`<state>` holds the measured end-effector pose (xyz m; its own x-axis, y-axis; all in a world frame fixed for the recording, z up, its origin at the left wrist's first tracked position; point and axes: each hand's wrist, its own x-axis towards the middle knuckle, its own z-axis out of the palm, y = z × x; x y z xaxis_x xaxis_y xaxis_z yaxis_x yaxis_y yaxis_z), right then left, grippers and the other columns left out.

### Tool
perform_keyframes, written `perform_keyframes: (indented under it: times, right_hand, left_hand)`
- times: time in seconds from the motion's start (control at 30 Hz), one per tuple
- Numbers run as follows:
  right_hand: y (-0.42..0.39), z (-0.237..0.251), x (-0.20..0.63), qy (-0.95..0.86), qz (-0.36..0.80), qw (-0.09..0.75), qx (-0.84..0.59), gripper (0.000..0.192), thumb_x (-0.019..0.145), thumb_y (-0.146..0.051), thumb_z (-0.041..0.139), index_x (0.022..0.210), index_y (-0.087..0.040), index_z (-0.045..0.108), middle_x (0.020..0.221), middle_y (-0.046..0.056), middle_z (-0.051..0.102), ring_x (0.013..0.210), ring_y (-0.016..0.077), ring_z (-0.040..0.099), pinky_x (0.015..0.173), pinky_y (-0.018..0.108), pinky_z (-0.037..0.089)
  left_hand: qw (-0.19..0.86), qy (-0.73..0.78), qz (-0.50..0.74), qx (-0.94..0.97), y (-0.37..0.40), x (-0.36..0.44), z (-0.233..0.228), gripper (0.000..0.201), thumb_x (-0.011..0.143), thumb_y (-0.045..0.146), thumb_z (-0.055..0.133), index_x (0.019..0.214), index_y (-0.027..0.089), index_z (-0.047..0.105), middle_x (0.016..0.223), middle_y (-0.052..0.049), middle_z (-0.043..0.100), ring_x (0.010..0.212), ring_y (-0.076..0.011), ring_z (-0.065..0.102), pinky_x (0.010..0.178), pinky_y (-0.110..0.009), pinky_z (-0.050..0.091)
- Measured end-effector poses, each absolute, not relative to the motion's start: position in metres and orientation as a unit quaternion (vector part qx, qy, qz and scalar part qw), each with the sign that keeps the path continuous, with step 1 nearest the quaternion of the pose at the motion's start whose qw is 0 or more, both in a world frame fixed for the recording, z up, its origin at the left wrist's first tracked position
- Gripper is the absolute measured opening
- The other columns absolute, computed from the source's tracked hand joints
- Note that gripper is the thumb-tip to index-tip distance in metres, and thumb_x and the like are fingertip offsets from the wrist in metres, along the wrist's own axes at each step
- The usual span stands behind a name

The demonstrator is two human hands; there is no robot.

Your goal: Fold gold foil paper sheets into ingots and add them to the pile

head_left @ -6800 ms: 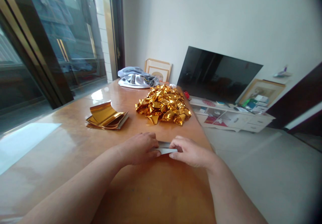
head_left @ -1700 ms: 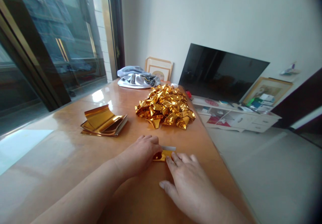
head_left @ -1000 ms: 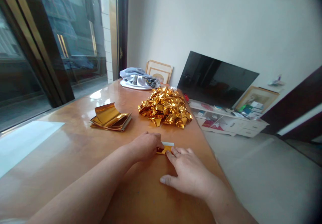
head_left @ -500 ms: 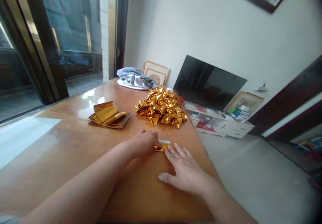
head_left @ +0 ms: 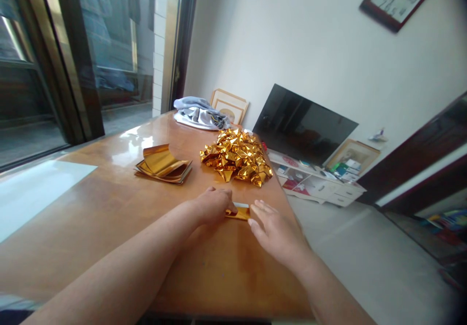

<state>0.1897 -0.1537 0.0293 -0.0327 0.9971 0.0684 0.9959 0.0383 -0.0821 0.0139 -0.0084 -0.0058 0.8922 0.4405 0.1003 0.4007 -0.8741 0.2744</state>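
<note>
A small folded piece of gold foil paper [head_left: 242, 213], with a pale strip along its far edge, lies flat on the table. My left hand [head_left: 215, 204] has its fingers curled down on the paper's left end, pinning it. At the right end is my right hand [head_left: 273, 232], fingers stretched out and fairly close together, thumb a little apart, holding nothing. Its fingertips are at the paper's edge; contact is hard to tell. Beyond the hands sits a heap of folded gold foil pieces [head_left: 237, 157]. A stack of gold foil sheets [head_left: 163, 165], the top ones curling up, lies to the left.
The glossy wooden table [head_left: 120, 223] carries a pale sheet [head_left: 44, 191] at left and a bundle of light blue and white cloth [head_left: 200, 113] at the far end. A television [head_left: 302, 125] stands on a white cabinet [head_left: 321, 186] beyond the right edge.
My right hand has drawn its fingers together and shifted to the paper's right end. My left hand stays on the paper. The view has moved slightly.
</note>
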Motion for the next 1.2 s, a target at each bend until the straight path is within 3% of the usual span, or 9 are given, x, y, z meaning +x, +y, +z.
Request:
perform_keyframes:
  times: [0.07, 0.2, 0.43, 0.63, 0.9, 1.1, 1.2]
  right_hand:
    - [-0.150, 0.026, 0.176, -0.731, 0.015, 0.099, -0.675, 0.046, 0.097, -0.021, 0.039, 0.139, -0.014, 0.057, 0.140, 0.012, 0.059, 0.132, 0.0206, 0.052, 0.113, 0.034, 0.037]
    - [-0.148, 0.012, 0.157, -0.721, 0.056, 0.106, -0.682, 0.044, 0.093, -0.011, 0.039, 0.130, -0.017, 0.062, 0.125, 0.010, 0.068, 0.114, 0.0191, 0.064, 0.100, 0.029, 0.047]
    - [-0.151, -0.003, 0.153, -0.701, 0.038, 0.065, -0.709, 0.047, 0.093, -0.009, 0.039, 0.135, -0.014, 0.059, 0.139, 0.014, 0.059, 0.123, 0.0213, 0.060, 0.105, 0.031, 0.044]
    - [-0.150, 0.005, 0.144, -0.684, 0.019, 0.013, -0.729, 0.046, 0.094, -0.010, 0.037, 0.134, -0.019, 0.060, 0.132, 0.011, 0.064, 0.113, 0.0213, 0.065, 0.097, 0.030, 0.047]
    - [-0.146, 0.007, 0.144, -0.675, 0.007, 0.004, -0.737, 0.044, 0.094, -0.007, 0.037, 0.127, -0.019, 0.063, 0.125, 0.010, 0.067, 0.106, 0.0208, 0.067, 0.093, 0.028, 0.048]
    - [-0.148, -0.003, 0.134, -0.672, -0.044, -0.059, -0.737, 0.044, 0.096, -0.009, 0.033, 0.130, -0.014, 0.060, 0.122, 0.016, 0.066, 0.089, 0.0253, 0.070, 0.077, 0.034, 0.052]
    - [-0.149, -0.006, 0.131, -0.676, -0.058, -0.083, -0.730, 0.045, 0.096, -0.008, 0.029, 0.131, -0.009, 0.058, 0.121, 0.020, 0.065, 0.090, 0.0264, 0.070, 0.075, 0.034, 0.052]
  left_hand:
    - [0.120, 0.214, 0.082, 0.966, -0.008, 0.014, -0.007, 0.020, 0.084, 0.023, 0.061, 0.092, 0.033, 0.077, 0.097, -0.005, 0.065, 0.090, -0.0225, 0.060, 0.080, -0.033, 0.038]
    - [0.117, 0.208, 0.081, 0.968, -0.008, 0.014, -0.008, 0.026, 0.083, 0.024, 0.061, 0.099, 0.038, 0.076, 0.099, -0.004, 0.064, 0.090, -0.0222, 0.059, 0.080, -0.033, 0.037]
    - [0.128, 0.201, 0.082, 0.968, -0.005, 0.013, -0.010, 0.033, 0.083, 0.022, 0.061, 0.105, 0.041, 0.074, 0.100, -0.003, 0.064, 0.094, -0.0230, 0.056, 0.079, -0.033, 0.035]
    - [0.152, 0.196, 0.079, 0.965, -0.001, 0.013, -0.012, 0.030, 0.086, 0.028, 0.058, 0.106, 0.043, 0.074, 0.099, -0.002, 0.065, 0.091, -0.0220, 0.055, 0.076, -0.032, 0.031]
    - [0.158, 0.196, 0.074, 0.965, 0.001, 0.013, -0.012, 0.032, 0.083, 0.027, 0.060, 0.106, 0.044, 0.074, 0.098, -0.002, 0.065, 0.089, -0.0221, 0.055, 0.073, -0.032, 0.027]
    - [0.177, 0.201, 0.066, 0.961, 0.003, 0.012, -0.012, 0.036, 0.085, 0.026, 0.056, 0.110, 0.046, 0.073, 0.101, -0.002, 0.066, 0.092, -0.0224, 0.056, 0.071, -0.032, 0.026]
    - [0.187, 0.202, 0.071, 0.959, 0.006, 0.011, -0.014, 0.036, 0.086, 0.024, 0.054, 0.109, 0.043, 0.073, 0.102, -0.002, 0.068, 0.093, -0.0224, 0.057, 0.071, -0.032, 0.026]
